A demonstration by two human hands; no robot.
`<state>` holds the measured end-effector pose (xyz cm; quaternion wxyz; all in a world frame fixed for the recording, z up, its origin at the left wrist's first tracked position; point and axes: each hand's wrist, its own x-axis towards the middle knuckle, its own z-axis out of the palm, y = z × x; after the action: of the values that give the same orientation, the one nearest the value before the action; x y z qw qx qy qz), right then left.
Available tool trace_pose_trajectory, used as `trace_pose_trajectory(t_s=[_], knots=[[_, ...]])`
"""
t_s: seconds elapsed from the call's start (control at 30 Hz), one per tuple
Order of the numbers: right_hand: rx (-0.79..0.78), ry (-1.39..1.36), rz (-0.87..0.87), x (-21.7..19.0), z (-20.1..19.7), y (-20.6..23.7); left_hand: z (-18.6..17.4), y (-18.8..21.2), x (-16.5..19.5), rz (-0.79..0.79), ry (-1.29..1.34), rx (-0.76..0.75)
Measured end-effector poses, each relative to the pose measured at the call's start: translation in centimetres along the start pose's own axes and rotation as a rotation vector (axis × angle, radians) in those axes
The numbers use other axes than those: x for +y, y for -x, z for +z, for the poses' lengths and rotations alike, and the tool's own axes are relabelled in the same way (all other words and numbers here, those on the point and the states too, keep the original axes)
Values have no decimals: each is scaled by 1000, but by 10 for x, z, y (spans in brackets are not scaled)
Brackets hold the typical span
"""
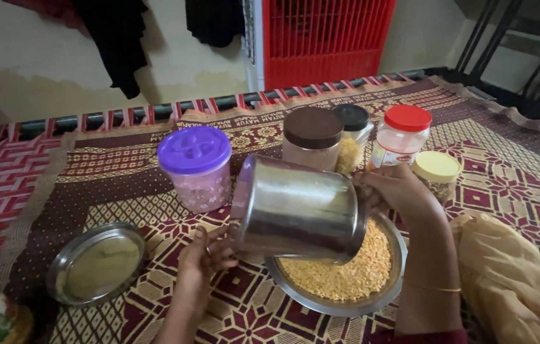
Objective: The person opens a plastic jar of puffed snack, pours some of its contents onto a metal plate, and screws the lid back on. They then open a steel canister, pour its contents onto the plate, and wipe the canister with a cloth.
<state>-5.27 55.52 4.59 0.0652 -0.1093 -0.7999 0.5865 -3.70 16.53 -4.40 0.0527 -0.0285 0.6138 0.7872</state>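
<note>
A steel canister point(295, 207) lies tipped on its side above a steel plate point(392, 290) heaped with yellow split lentils point(346, 277). Its mouth points right and down toward the plate. My left hand point(203, 255) supports the canister's base from below on the left. My right hand point(400, 191) grips the canister's rim on the right. A thin gold bangle sits on my right wrist.
Behind stand a purple-lidded jar point(196, 165), a brown-lidded jar point(312, 137), a black-lidded jar point(352, 134), a red-lidded jar point(403, 134) and a yellow-lidded jar point(437, 172). A steel lid point(98, 261) lies left on the patterned mat. Yellow cloth point(505, 280) lies right.
</note>
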Motion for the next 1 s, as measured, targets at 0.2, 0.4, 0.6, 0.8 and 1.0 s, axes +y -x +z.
trace_pose_trajectory(t_s=[0.2, 0.4, 0.6, 0.8, 1.0], knots=[[36, 18, 14, -4, 11, 2, -2, 3, 15, -18, -46, 28], [16, 22, 42, 1, 13, -2, -13, -4, 12, 29, 54, 51], [-11, -16, 44, 8, 17, -10, -20, -9, 12, 110, 116, 41], [-41, 46, -54, 11, 10, -7, -16, -8, 12, 110, 55, 17], [74, 55, 44, 12, -4, -1, -3, -5, 2, 140, 90, -41]])
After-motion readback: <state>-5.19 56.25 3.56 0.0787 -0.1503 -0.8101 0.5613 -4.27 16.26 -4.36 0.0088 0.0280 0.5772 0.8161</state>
